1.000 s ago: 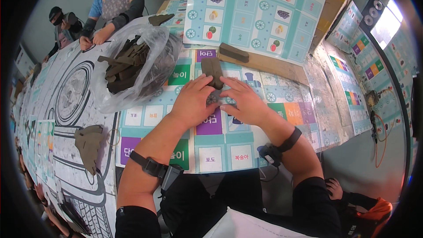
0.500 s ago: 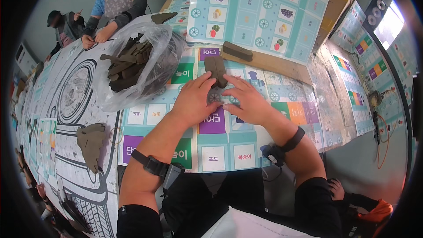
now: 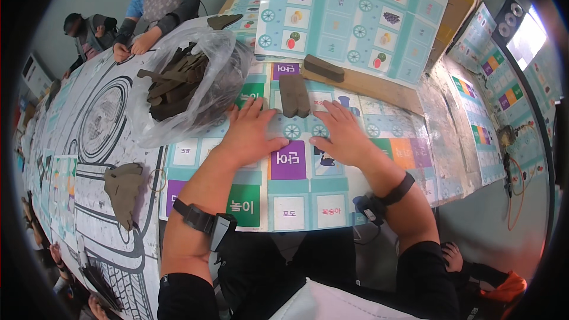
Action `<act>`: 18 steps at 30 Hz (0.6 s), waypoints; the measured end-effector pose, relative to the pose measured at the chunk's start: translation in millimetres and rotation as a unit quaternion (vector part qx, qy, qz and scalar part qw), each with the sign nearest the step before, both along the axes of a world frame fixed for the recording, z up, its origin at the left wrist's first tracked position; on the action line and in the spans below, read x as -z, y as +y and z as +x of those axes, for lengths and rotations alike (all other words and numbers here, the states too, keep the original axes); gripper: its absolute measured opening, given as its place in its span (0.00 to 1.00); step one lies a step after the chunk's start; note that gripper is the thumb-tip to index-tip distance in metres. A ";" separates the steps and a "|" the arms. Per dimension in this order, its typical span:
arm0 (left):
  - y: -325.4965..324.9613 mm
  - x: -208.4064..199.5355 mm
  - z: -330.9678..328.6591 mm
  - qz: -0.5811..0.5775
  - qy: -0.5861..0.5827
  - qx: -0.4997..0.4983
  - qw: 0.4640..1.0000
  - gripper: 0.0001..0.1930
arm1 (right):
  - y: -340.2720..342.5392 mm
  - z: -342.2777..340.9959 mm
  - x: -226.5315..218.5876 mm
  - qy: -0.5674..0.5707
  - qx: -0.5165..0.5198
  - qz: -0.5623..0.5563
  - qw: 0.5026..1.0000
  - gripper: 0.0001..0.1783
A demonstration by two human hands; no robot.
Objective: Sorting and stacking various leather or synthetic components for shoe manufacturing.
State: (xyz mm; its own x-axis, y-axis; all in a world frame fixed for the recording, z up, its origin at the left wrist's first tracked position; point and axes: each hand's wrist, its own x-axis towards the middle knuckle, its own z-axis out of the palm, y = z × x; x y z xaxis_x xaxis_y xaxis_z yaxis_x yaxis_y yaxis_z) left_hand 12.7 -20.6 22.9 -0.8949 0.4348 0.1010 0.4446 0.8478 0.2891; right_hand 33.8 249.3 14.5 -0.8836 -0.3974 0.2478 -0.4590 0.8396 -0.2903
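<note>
Two long, olive-brown stacks of thin cut pieces (image 3: 294, 96) lie side by side on the printed sheet, between and just beyond my hands. My left hand (image 3: 249, 133) is left of them, flat on the sheet (image 3: 288, 186) with fingers spread, holding nothing. On the other side rests my right hand (image 3: 341, 136), also empty, its fingers stretched out close to the stacks without gripping them. A similar brown stack (image 3: 323, 69) lies farther back on a cardboard strip (image 3: 379, 91). The exact material of the pieces cannot be made out.
An open clear plastic bag (image 3: 234, 53) full of brown strips (image 3: 178, 80) stands at the left. Nearer me lies a loose brown piece (image 3: 123, 192) beside a rubber band (image 3: 157, 180). A printed board (image 3: 349, 18) leans at the back. Across the table a co-worker (image 3: 157, 9) handles something.
Both my hands have drawn away from the brown stacks to either side and opened out flat. The stacks stay side by side on the sheet. My view has shifted slightly.
</note>
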 end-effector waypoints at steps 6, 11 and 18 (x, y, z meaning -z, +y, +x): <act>-3.2 1.0 1.7 0.014 0.000 -0.001 1.000 0.41 | -0.5 0.8 -0.8 -0.006 -0.007 0.005 1.000 0.35; 2.6 -4.0 2.4 0.017 -0.025 -0.002 1.000 0.42 | -0.6 2.0 -5.2 -0.021 -0.003 0.012 1.000 0.35; 1.1 -4.1 2.8 0.008 -0.026 -0.002 1.000 0.43 | -0.2 1.8 -5.6 -0.027 -0.007 0.006 1.000 0.35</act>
